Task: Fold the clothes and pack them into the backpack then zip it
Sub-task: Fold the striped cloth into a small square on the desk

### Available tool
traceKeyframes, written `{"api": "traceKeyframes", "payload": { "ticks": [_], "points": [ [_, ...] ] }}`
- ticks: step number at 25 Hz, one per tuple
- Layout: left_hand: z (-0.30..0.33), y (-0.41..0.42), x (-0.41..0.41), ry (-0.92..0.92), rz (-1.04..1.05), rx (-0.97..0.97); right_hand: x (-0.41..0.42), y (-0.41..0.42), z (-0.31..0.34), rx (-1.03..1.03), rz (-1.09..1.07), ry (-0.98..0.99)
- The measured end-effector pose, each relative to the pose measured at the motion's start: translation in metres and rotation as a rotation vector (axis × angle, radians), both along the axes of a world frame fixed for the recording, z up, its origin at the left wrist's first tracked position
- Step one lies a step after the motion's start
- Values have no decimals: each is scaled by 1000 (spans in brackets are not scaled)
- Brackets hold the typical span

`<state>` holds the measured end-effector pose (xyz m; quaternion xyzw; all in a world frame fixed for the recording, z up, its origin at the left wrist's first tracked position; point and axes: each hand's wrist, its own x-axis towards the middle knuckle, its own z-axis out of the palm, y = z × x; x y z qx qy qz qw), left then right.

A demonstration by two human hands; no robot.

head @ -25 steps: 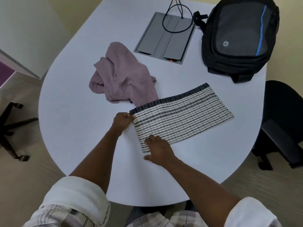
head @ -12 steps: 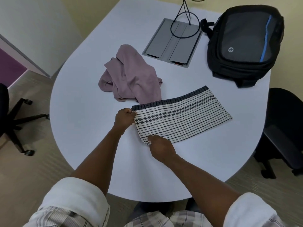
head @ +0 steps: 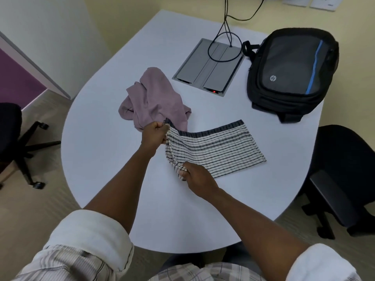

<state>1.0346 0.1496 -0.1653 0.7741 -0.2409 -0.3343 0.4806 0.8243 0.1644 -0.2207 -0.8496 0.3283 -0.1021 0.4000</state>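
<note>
Over the table (head: pixel 105 151), both hands pinch striped cloth (head: pixel 219 151).

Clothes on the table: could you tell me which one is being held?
The striped garment, gripped at its near end by both the left hand and right hand; the crumpled pink garment lies untouched.

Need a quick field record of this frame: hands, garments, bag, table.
left hand: grips the dark-banded corner of the striped garment, lifted off the table
right hand: pinches the garment's near left corner
striped garment: left end raised, the rest flat on the table
pink garment: crumpled, unfolded, behind the left hand
backpack: lying on the far right of the table, looks zipped
table: white, rounded; grey cable hatch with black cable
</note>
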Motion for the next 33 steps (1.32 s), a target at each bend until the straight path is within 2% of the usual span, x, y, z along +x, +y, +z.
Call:
{"api": "traceKeyframes", "payload": {
  "ticks": [7, 14, 23, 28, 33],
  "points": [
    [8, -67, -53, -13, 43, -49, -61, -59, 18, 35, -80, -154],
    [-14, -144, -122, 26, 56, -22, -132, -131, 5, 116, -187, -130],
    [-67, -213, -182, -35, 38, 133, -191, -189, -44, 258, -301, 76],
    [-85, -231, -196, -55, -8, 189, -200, -200, -53, 437, -291, 214],
    [-95, -240, -209, -25, -40, 222, -206, -204, -56, 617, -313, 250]
  ]
}}
